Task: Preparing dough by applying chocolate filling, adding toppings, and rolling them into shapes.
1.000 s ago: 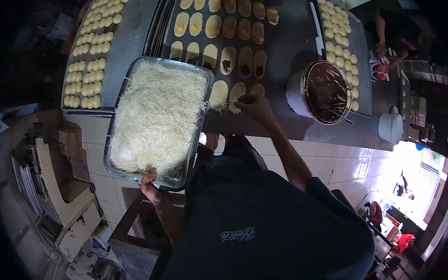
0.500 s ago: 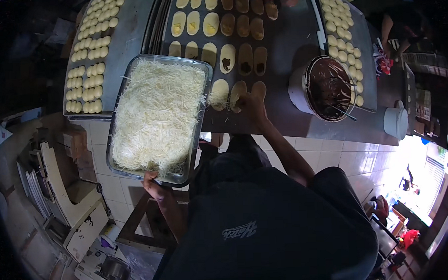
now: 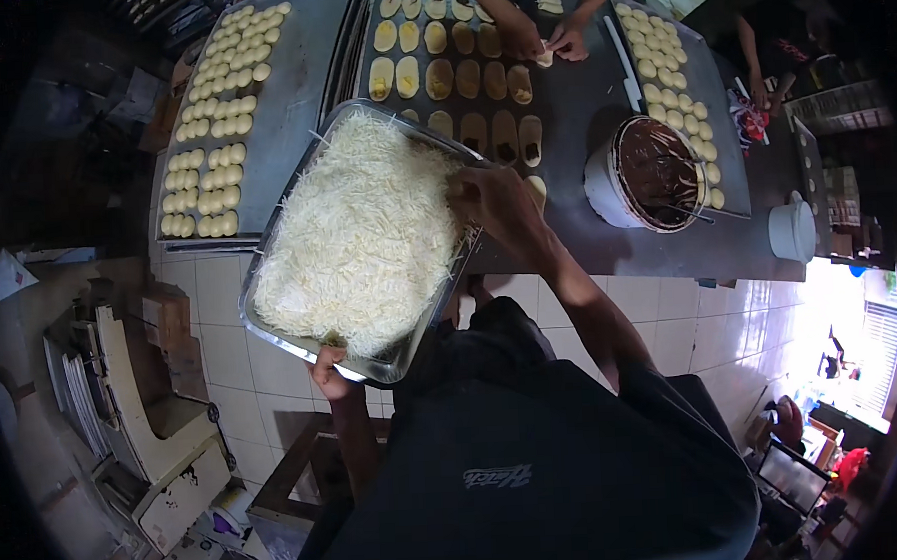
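A metal tray (image 3: 404, 360), tilted and heaped with grated cheese (image 3: 356, 234), is held up in front of me. My left hand (image 3: 333, 375) grips its near rim, the thumb over the edge. At the tray's right side, my right hand (image 3: 500, 203) has its bent fingers in the cheese, and the fingertips are partly hidden. Beyond the tray, flat oval dough pieces (image 3: 468, 79) lie in rows on the dark table; some carry yellow or dark brown filling. The tray covers part of the nearest rows.
A white bucket (image 3: 604, 178) of brown chocolate spread stands right of my right hand. Baking sheets with dough balls lie at left (image 3: 262, 138) and right (image 3: 731, 158). Across the table, another person's hands (image 3: 548, 45) handle dough. A white container (image 3: 792, 230) sits near the right edge.
My right hand has moved from the dough pieces to the cheese at the tray's right side. The tray has shifted right and turned somewhat. A co-worker's hands now show more fully.
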### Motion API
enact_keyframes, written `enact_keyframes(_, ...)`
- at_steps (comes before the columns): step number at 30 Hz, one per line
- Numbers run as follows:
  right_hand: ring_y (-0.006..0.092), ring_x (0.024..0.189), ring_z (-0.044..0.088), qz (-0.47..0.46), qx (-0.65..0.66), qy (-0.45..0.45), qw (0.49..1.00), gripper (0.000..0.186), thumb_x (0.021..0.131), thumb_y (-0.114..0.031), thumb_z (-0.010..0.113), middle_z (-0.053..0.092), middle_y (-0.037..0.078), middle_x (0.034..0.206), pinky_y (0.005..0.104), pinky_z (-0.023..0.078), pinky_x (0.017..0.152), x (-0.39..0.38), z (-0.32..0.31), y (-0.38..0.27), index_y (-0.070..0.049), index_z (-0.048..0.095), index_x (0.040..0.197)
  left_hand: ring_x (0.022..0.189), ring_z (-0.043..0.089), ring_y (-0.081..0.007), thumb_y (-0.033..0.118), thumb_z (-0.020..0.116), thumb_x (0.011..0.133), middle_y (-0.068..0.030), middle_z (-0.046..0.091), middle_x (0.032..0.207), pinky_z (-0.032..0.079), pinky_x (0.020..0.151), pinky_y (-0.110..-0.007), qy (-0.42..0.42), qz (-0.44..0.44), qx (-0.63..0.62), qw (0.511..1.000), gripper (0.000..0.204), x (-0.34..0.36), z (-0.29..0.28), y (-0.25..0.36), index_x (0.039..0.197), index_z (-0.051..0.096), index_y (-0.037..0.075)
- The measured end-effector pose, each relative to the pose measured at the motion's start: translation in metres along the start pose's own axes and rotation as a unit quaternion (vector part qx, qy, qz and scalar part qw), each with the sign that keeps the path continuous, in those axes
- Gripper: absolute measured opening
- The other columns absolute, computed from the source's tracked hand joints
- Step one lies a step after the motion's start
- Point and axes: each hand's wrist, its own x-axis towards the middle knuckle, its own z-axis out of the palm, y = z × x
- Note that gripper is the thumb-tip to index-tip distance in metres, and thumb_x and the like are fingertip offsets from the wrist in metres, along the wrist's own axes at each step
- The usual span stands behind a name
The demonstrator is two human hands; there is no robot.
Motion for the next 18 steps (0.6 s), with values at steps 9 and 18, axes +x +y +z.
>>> enact_keyframes(9,0.0111,0.071,0.06,0.161,0.339,0.029,0.927,0.025,0.082,-0.016,0.071,0.07,0.007,0.086,0.0233,0.045,0.065,-0.014,-0.05,0.032,0.0,0.069,0.101,0.082,0.054,-0.021,0.016,0.051,0.08,-0.007,0.059,0.081,0.041,0.088,-0.037,0.005,-0.041,0.024,0.999,0.014,-0.011,0.006,-0.006,0.07,0.052,0.007)
enact_keyframes(18,0.0108,0.073,0.06,0.278,0.283,0.025,0.918,0.02,0.083,-0.014,0.068,0.07,0.006,0.087,0.0227,0.046,0.068,-0.057,0.032,0.197,-0.001,0.07,0.098,0.079,0.053,-0.0204,0.02,0.052,0.08,-0.0081,0.06,0.082,0.042,0.082,-0.035,-0.03,-0.033,0.1,0.994,0.017,-0.022,0.017,-0.014,0.07,0.053,0.006)
